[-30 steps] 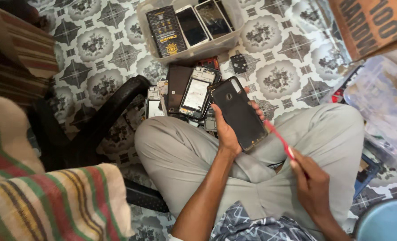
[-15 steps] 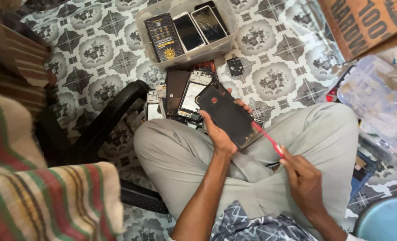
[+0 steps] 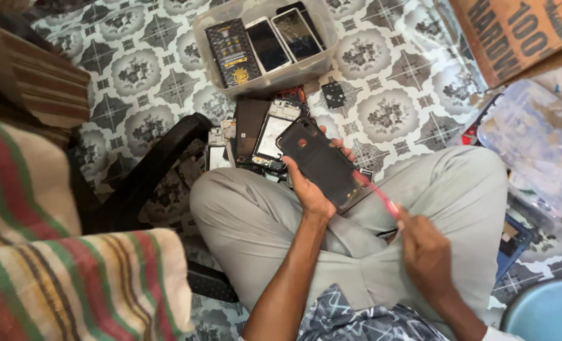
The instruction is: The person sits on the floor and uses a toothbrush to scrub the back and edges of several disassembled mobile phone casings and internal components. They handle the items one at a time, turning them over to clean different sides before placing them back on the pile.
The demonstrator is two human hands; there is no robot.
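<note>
You are seated cross-legged on a tiled floor (image 3: 388, 113) patterned with grey-green floral medallions, which fills the upper half of the frame. Your left hand (image 3: 309, 189), at centre frame above your knees, is clamped around a dark phone (image 3: 322, 163), fingers wrapped over its far edge, with the phone tilted and its back facing the camera. Your right hand (image 3: 426, 252), lower right of centre, is closed around a thin red tool (image 3: 377, 192) whose tip meets the phone's lower right edge. Directly above the phone in the frame, a cluster of opened phone parts (image 3: 265, 129) lies on the tiles, including a white frame and a dark back cover. Further up, at top centre, a clear plastic tub (image 3: 322, 60) holds several phones laid side by side and a black box. A small black component (image 3: 333, 93) rests on the floor just right of the tub. A cardboard box (image 3: 514, 31) occupies the upper right corner, with a clear plastic bag (image 3: 533, 145) below it. A striped cloth (image 3: 60, 278) covers the lower left, beside a black chair base (image 3: 148, 170). A blue round rim (image 3: 546, 309) sits at the lower right corner.
</note>
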